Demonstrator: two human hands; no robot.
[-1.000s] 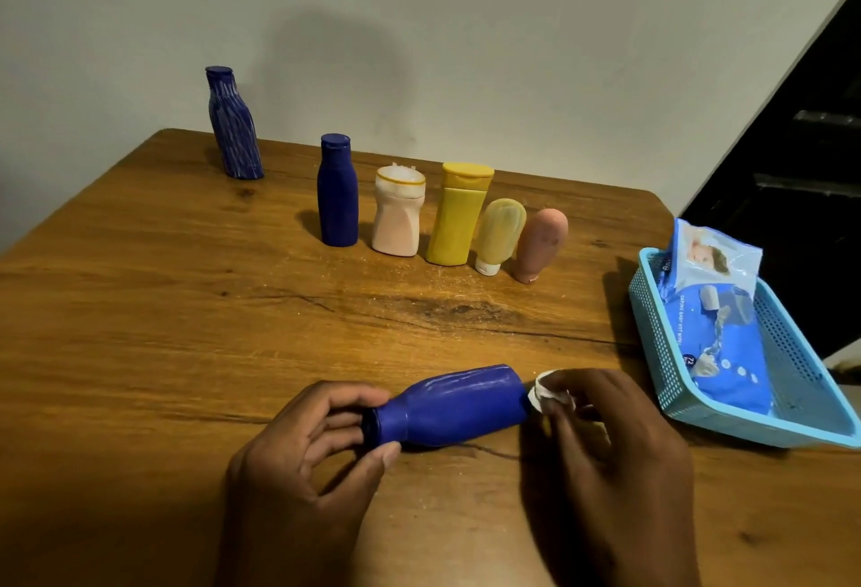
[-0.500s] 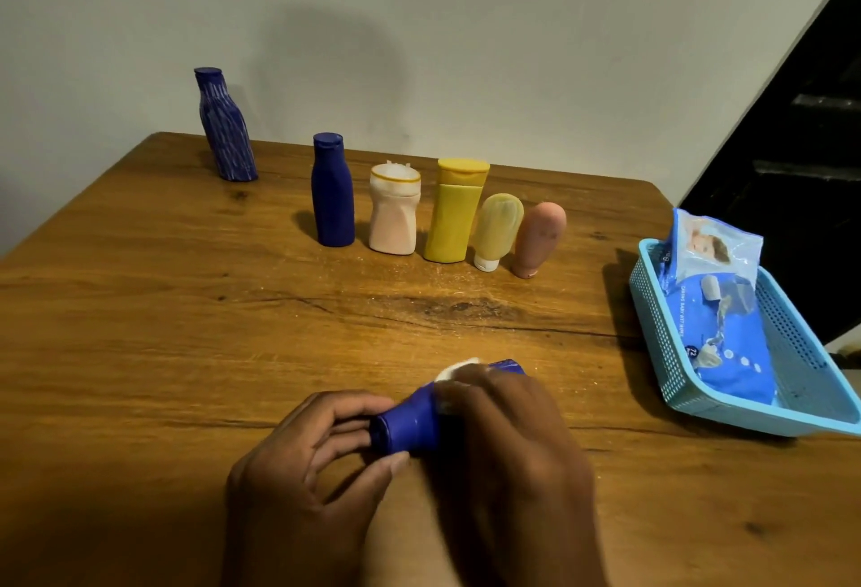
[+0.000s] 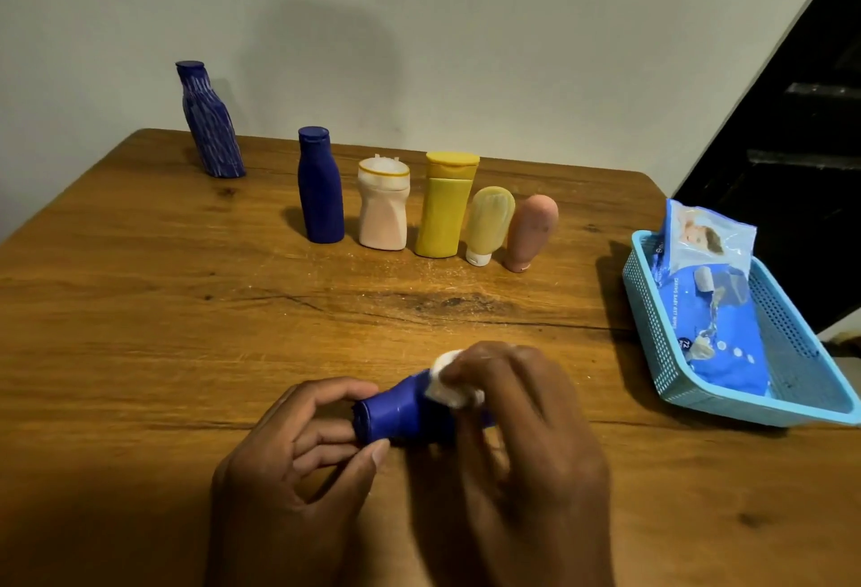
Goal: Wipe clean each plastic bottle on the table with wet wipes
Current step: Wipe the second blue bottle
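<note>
A blue plastic bottle (image 3: 396, 414) lies on its side near the table's front edge. My left hand (image 3: 298, 456) grips its cap end with thumb and fingers. My right hand (image 3: 522, 437) covers the bottle's body and holds a white wet wipe (image 3: 449, 379) against it; most of the bottle is hidden under this hand. Further back stand a dark blue bottle (image 3: 320, 185), a pale pink bottle (image 3: 383, 204), a yellow bottle (image 3: 445, 204), a small pale yellow tube (image 3: 487, 223) and a pink tube (image 3: 531, 232). A striped blue bottle (image 3: 209, 120) stands at the far left.
A light blue plastic basket (image 3: 652, 335) at the right edge of the wooden table (image 3: 140, 307) holds a blue pack of wet wipes (image 3: 708, 307). A wall runs behind the table, and a dark opening lies at the right.
My right hand with the wipe slid left from the bottle's base along its body toward the cap end. My left hand kept its hold on the cap.
</note>
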